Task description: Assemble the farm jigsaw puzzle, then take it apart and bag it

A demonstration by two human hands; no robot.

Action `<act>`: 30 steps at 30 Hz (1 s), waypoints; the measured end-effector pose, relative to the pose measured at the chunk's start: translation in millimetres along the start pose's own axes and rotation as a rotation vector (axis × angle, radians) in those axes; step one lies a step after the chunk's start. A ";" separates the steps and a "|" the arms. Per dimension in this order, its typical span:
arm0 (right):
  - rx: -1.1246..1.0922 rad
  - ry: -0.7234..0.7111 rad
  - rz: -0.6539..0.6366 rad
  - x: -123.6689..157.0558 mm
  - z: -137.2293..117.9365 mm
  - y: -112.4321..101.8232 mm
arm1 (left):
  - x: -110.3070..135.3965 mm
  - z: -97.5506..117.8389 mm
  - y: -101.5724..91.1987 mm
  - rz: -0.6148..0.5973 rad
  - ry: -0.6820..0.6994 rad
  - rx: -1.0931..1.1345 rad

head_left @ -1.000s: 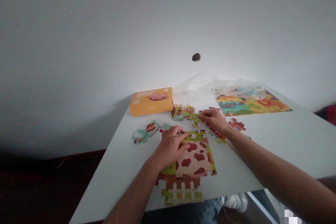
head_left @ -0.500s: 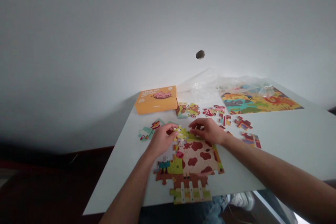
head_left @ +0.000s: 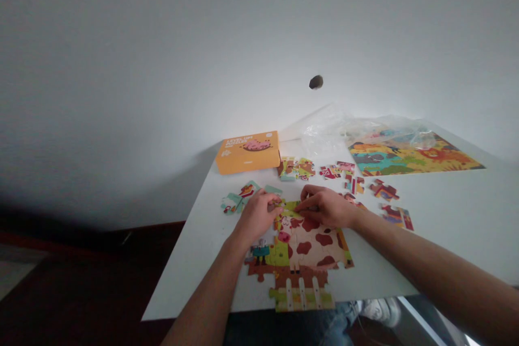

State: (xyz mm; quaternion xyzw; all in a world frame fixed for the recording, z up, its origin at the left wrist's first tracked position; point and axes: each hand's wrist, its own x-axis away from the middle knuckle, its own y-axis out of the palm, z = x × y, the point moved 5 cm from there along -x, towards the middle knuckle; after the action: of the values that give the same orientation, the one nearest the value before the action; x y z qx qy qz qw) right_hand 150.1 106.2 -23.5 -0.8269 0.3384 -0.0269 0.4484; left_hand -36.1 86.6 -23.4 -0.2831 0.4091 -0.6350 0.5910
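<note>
White desk [head_left: 446, 216] by a plain wall, head view: my left hand [head_left: 256, 215] & right hand [head_left: 326, 208], fingers curled, both pinch a green piece [head_left: 290, 211] at the cow puzzle [head_left: 308, 248] top edge, w/ orange box [head_left: 248, 151] & loose pieces [head_left: 383, 190] beyond.

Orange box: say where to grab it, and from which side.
Take the orange box from above, probably: thumb on its near long face, fingers over the far one. It lies flat on the table, loose pieces by its right end.
</note>
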 end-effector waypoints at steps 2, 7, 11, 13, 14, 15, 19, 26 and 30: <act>0.056 -0.015 -0.029 1.4 -2.5 1.2 | 1.7 0.6 -0.4 0.007 0.024 -0.036; 0.193 -0.021 -0.069 3.8 -12.1 0.3 | 7.2 0.5 0.7 -0.020 0.032 -0.027; 0.271 -0.052 -0.113 4.3 -21.8 0.8 | 7.6 -3.3 1.8 -0.017 0.050 -0.026; 0.281 -0.059 -0.124 3.7 -24.1 1.2 | 5.1 -9.3 0.4 0.013 0.066 -0.045; 0.287 -0.057 -0.123 3.3 -24.4 1.1 | 3.2 -13.6 -1.3 0.043 0.069 -0.067; 0.293 -0.055 -0.122 2.9 -24.5 0.9 | 0.8 -18.4 -3.5 0.081 0.067 -0.098; 0.304 -0.040 -0.123 2.4 -23.9 -0.2 | -10.1 -35.7 -11.2 0.196 0.037 -0.216; 0.300 -0.044 -0.092 3.5 -20.8 0.9 | -22.1 -36.7 -9.0 0.134 0.120 -0.192; 0.296 -0.012 -0.012 2.1 -11.4 -6.4 | -23.7 -40.9 -10.1 0.116 0.066 -0.163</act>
State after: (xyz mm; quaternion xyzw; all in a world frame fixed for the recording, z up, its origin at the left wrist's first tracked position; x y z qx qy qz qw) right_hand 151.1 99.1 -12.4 -0.7540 0.3231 -0.0742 0.5671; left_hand -72.5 117.1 -32.5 -0.2850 0.4943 -0.5734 0.5879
